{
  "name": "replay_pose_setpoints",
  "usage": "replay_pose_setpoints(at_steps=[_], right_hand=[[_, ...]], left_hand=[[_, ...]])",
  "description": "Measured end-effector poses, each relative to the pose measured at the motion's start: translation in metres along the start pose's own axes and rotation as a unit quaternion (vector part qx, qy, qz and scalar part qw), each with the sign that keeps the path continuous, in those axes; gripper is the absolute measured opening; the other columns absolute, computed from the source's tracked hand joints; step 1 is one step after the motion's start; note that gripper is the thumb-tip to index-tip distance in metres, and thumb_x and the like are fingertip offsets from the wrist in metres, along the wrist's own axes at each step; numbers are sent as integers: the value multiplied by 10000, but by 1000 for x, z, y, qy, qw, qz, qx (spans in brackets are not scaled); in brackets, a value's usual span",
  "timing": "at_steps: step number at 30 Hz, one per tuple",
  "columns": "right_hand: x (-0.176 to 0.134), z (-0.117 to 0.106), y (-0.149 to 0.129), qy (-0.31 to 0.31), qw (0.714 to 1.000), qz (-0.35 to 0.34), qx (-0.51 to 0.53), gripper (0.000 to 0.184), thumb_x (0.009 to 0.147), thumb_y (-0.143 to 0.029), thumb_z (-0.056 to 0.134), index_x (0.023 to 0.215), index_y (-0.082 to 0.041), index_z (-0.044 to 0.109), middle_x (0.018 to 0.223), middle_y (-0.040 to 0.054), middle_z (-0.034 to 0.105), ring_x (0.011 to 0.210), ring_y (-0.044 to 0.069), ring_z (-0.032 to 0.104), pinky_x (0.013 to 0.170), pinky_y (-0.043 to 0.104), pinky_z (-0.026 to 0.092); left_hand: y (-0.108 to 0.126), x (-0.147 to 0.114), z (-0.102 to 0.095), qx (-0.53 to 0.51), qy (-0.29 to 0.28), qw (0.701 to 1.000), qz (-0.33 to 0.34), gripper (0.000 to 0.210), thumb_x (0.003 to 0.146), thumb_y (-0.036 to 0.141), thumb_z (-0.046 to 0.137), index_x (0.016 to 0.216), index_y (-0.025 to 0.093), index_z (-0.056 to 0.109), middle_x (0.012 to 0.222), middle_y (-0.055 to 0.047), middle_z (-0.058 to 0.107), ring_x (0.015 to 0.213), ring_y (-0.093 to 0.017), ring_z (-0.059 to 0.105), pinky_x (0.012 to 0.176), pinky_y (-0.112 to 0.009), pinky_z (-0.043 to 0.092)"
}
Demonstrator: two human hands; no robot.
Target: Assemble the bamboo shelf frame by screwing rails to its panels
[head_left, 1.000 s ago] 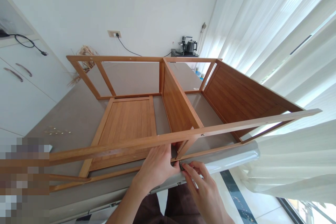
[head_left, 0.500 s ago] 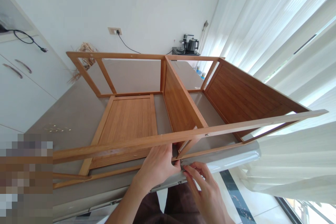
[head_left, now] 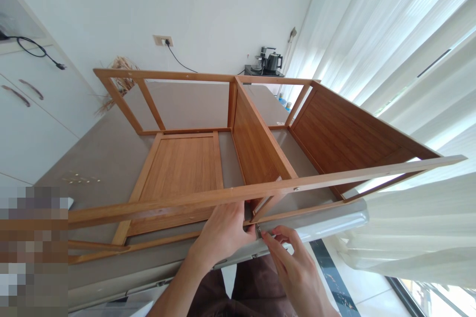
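Note:
A wooden shelf frame (head_left: 260,187) lies on its side on the grey tabletop (head_left: 122,173), with a panelled divider (head_left: 256,133) across its middle. My left hand (head_left: 223,230) is wrapped round the frame's near lower rail, close to the divider's end. Its fingers reach in behind the wood, partly hidden, and its thumb points toward my right hand. Just right of that thumb, my right hand (head_left: 288,255) pinches a small thin metal piece (head_left: 259,231) against the rail. The fingertips cover much of this piece, so its exact kind cannot be made out.
Several small screws (head_left: 80,179) lie on the tabletop at left. A loose-looking wooden panel (head_left: 188,168) lies flat inside the frame's left bay. An electric kettle (head_left: 273,61) stands on a black stand at the back. White curtains (head_left: 394,59) hang along the right.
My right hand's fingertips have shifted slightly to the right beside the rail. My left hand keeps its grip on the frame. The view has tilted slightly.

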State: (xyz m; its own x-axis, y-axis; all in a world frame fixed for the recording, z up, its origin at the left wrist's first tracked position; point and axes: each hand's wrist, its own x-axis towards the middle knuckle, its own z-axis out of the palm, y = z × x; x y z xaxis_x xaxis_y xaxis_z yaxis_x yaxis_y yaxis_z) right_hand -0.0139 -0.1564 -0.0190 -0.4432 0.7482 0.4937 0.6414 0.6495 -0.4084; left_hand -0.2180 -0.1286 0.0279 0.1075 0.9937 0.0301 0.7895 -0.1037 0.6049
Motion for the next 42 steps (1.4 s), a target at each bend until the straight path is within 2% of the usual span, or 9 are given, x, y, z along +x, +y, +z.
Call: replay_pose_setpoints(at_steps=[7,15,28,42], right_hand=[[2,-2,1,-13,999,-29,-18,364,930,-23,415,1167,-170,650,1052,123,586,852,148,649,666,215,591],[-1,-1,4,-39,998,-23,-37,396,928,-30,405,1200,-192,641,1083,125,585,878,157,648,713,250,598],[-1,1,3,-30,999,-18,-27,384,919,-9,414,1178,-186,635,1088,121,556,874,153,630,718,244,584],[1,-2,0,-22,1000,-12,-19,357,933,-25,429,1168,-187,643,1085,116,557,872,150,626,730,245,578]], left_hand=[[3,0,-4,-13,-12,1000,-4,265,748,229,598,1006,224,541,853,-38,639,1067,-292,637,932,-385,464],[-2,0,1,0,-12,1000,-9,263,755,257,608,1008,221,544,883,-45,639,1065,-300,638,941,-404,467],[-3,-2,1,13,-15,1000,-6,279,769,253,597,1039,195,553,936,-71,646,1079,-309,629,933,-409,476],[-2,-2,0,6,-12,1000,0,273,763,257,594,1030,213,562,898,-51,647,1051,-291,641,935,-391,474]])
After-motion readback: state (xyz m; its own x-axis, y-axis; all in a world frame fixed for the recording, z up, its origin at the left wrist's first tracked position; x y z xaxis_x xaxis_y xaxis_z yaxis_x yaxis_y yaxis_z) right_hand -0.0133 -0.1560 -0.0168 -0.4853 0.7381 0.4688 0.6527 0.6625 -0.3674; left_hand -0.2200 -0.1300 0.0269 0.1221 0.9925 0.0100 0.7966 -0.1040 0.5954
